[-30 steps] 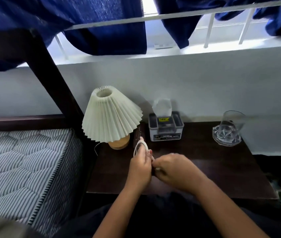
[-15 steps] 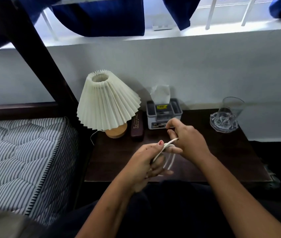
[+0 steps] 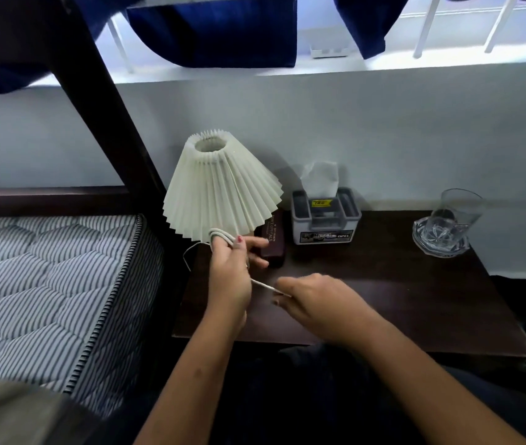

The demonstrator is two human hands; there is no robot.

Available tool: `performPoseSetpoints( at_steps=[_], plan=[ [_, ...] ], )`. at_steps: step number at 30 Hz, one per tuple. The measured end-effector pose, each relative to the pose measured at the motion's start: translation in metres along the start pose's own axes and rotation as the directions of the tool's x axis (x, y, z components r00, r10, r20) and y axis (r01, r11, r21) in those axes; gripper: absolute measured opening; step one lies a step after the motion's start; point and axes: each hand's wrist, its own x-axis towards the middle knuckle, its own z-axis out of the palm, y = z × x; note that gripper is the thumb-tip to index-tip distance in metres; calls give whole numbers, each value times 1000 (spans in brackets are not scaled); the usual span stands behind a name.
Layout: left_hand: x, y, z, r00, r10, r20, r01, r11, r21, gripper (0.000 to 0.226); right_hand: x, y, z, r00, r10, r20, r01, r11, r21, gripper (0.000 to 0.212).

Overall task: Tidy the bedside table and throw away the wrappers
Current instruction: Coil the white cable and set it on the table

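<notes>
While the left hand [image 3: 231, 277] is rising upright above the near left part of the bedside table [image 3: 415, 303], its forearm is slanting up from the bottom of the view and its wrist is bending slightly back. Loops of a white cable [image 3: 221, 236] are sitting around its raised forefinger and thumb, right in front of the lower edge of the pleated lampshade [image 3: 220, 191]; its other fingers are spreading loosely toward the right, over a dark brown case [image 3: 272, 248] lying on the table. So this hand is partly open, with the coil hooked on its upper fingers rather than clenched in a fist.

From the coil, a straight run of the cable is passing down and to the right into the right hand [image 3: 316, 300]. That hand is lying low and palm-down over the tabletop, its forearm coming in diagonally from the lower right, and its fingertips are pinching together on the free end of the cable, so it is closed on it. The two hands are close but apart, with the taut stretch of cable between them.

Behind them a grey tissue box [image 3: 325, 220] is standing upright against the wall, just right of the case. A clear glass [image 3: 454, 216] is resting on a glass coaster [image 3: 440, 248] well to the right. A striped mattress [image 3: 46, 284] is lying beside the table on the left.
</notes>
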Motion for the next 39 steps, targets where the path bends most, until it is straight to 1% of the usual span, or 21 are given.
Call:
performPoseSetpoints(
  at_steps=[3,5,6,8,11,14,17,19,20,21,24,25,26,27,29,31,32,34,36,37,39],
  plan=[
    [-6,-8,7,994,-7,109,-31,938,345,17,-5,9,-12,996,-59,-69,56,998,-38,26],
    [-8,-12,9,960,-107,258,-36,868,495,7,-10,12,-19,989,-90,-118,87,996,-34,26],
    [-8,-13,10,925,-171,339,-36,849,528,17,-11,14,-23,986,-94,-139,91,995,-29,26],
    [-8,-12,8,820,-288,494,6,869,496,33,-15,21,-30,983,-77,-169,77,997,-8,27],
    [-9,-4,9,711,-338,617,37,893,448,20,-19,29,-35,980,-28,-196,38,998,52,34],
    [-11,2,11,677,-384,628,98,893,439,33,-20,27,-31,981,-1,-194,15,997,72,40],
    [-9,8,5,681,-430,593,144,872,468,35,-19,32,-23,991,104,-84,-85,976,200,22],
    [-6,10,-3,671,-449,590,165,866,471,38,-19,39,-18,987,158,20,-159,967,199,12],
    [-5,10,-7,635,-469,614,187,864,467,40,-20,42,-16,983,182,33,-185,968,170,13],
    [-5,11,-10,569,-495,656,220,861,459,42,-21,44,-14,978,206,13,-206,968,143,15],
    [-10,15,-11,303,-503,809,333,851,405,47,-20,45,-14,953,253,-168,-240,966,97,22],
    [-11,17,-10,255,-462,850,368,859,356,48,-19,45,-15,940,263,-219,-248,964,96,24],
    [-11,18,-8,244,-408,879,400,869,292,48,-18,45,-16,928,279,-246,-261,960,103,25],
    [-11,19,-6,264,-357,896,427,876,223,49,-18,45,-17,920,303,-249,-282,952,117,24],
    [-11,21,-2,348,-269,898,476,876,77,50,-17,46,-16,915,348,-205,-323,935,146,17],
    [-12,23,1,463,-171,870,515,851,-107,49,-15,44,-11,916,380,-125,-361,920,155,16],
    [-13,24,4,540,-114,834,505,836,-212,48,-14,42,-7,918,387,-88,-372,916,151,20],
    [-10,24,9,714,-50,698,433,816,-384,47,-12,36,1,927,372,-41,-364,922,129,27],
    [-4,21,10,862,-61,502,329,821,-466,46,-11,30,5,942,335,-28,-332,939,86,29],
    [0,18,9,910,-79,407,287,827,-483,44,-11,26,7,952,304,-30,-302,951,61,29],
    [4,14,7,959,-110,259,234,822,-518,42,-10,18,9,973,227,-31,-228,974,-1,28]
  ],
)
